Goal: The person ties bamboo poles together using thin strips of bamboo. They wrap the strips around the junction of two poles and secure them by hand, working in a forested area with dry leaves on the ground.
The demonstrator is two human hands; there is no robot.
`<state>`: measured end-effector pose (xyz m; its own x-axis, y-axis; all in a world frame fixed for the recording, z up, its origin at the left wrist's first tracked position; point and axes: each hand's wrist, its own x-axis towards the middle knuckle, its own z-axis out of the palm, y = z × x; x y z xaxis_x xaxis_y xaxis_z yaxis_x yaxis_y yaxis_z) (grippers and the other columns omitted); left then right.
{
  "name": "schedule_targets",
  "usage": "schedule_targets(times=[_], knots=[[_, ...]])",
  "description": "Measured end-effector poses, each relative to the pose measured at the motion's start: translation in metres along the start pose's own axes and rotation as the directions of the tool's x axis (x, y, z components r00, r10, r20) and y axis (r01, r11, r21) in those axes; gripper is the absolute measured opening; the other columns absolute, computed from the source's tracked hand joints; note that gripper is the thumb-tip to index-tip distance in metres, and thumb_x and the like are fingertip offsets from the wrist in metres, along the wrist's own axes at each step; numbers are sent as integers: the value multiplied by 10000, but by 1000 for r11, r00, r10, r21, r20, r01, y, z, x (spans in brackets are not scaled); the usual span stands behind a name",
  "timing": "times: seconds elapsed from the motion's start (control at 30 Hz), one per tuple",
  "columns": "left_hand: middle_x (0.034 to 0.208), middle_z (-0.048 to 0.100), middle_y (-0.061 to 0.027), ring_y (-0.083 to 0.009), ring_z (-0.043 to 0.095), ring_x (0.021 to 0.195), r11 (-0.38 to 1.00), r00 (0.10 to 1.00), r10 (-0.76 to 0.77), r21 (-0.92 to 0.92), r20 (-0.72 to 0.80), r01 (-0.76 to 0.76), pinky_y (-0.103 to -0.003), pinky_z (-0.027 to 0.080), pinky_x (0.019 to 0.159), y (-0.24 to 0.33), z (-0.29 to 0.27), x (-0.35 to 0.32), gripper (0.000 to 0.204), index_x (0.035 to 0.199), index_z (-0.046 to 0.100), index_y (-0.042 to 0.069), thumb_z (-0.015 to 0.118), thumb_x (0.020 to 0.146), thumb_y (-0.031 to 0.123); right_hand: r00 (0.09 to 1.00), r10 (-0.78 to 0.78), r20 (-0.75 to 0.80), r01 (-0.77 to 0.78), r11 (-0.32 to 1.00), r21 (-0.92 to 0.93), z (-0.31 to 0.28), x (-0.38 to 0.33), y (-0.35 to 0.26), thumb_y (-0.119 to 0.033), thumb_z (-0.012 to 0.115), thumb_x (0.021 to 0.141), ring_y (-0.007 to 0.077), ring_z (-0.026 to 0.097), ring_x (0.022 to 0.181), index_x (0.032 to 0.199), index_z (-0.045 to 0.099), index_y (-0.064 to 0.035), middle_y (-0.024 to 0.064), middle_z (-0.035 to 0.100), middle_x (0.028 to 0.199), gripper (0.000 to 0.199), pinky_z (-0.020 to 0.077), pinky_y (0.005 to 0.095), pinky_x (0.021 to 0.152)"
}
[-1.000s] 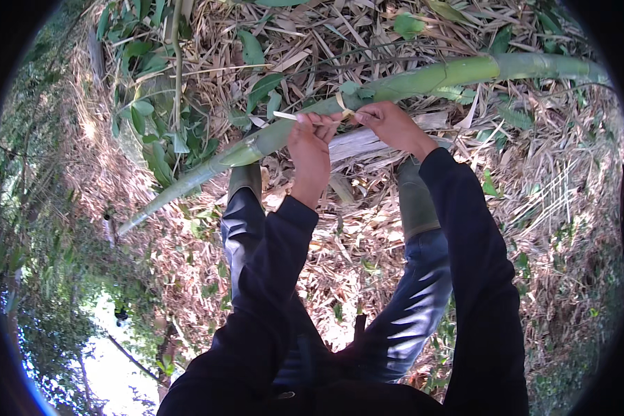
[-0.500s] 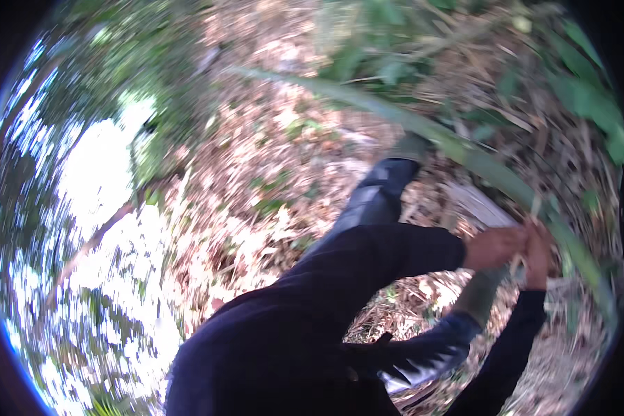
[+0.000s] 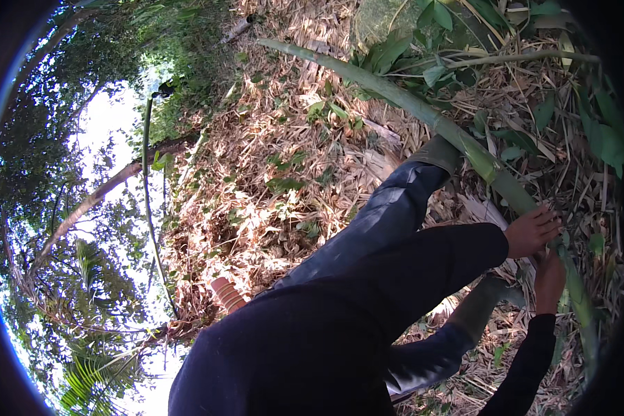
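A long green bamboo stalk [image 3: 457, 135] slants across the leaf-strewn ground, from the top middle down to the lower right. My left hand [image 3: 532, 231] lies over it with the fingers bent across its side. Close below, my right hand [image 3: 550, 277] reaches up to the same part of the stalk. Its fingertips are partly hidden by my left hand, so what they hold does not show. Both arms wear dark sleeves.
My legs in blue jeans [image 3: 374, 211] and green boots [image 3: 433, 154] stand beside the stalk. A brown banded piece [image 3: 227, 295] sticks out at my side. Leafy plants [image 3: 395, 52] and a thin branch [image 3: 527, 59] lie beyond the stalk. Trees and a thin green stem [image 3: 148, 187] are at left.
My hands were pressed together beside the stalk; now my left hand spreads over it and my right sits just below. The view has shifted and become sharper.
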<state>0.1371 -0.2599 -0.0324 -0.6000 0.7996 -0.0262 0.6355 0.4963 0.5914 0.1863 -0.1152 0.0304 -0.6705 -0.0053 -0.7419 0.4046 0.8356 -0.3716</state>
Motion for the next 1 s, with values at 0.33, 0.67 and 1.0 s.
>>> schedule_targets(times=[0.33,0.67,1.0], knots=[[1176,586,-89,-284,527,1130,980,997,-15,-198,-82,-1,-476,357,1018,17,18,14,501,1089,602,74,675,602,165,995,-85,43,63,928,367,4,-11,63,-168,452,949,325,564,775,1129,532,4,193,591,845,262,440,416,678],[1227,584,-79,-221,538,1118,994,991,103,-46,87,-100,-411,346,937,-13,-11,19,463,1133,602,83,664,690,199,747,261,612,-649,83,756,-8,-16,-11,-266,429,969,126,424,431,902,595,-45,13,468,591,284,351,271,390],[1202,583,-98,-275,509,1151,978,996,-26,-209,-83,8,-462,311,1050,50,24,12,504,1101,613,42,680,627,198,972,-153,176,230,761,-607,-65,-16,20,-128,575,811,244,654,737,767,632,-72,110,642,735,91,488,383,624]])
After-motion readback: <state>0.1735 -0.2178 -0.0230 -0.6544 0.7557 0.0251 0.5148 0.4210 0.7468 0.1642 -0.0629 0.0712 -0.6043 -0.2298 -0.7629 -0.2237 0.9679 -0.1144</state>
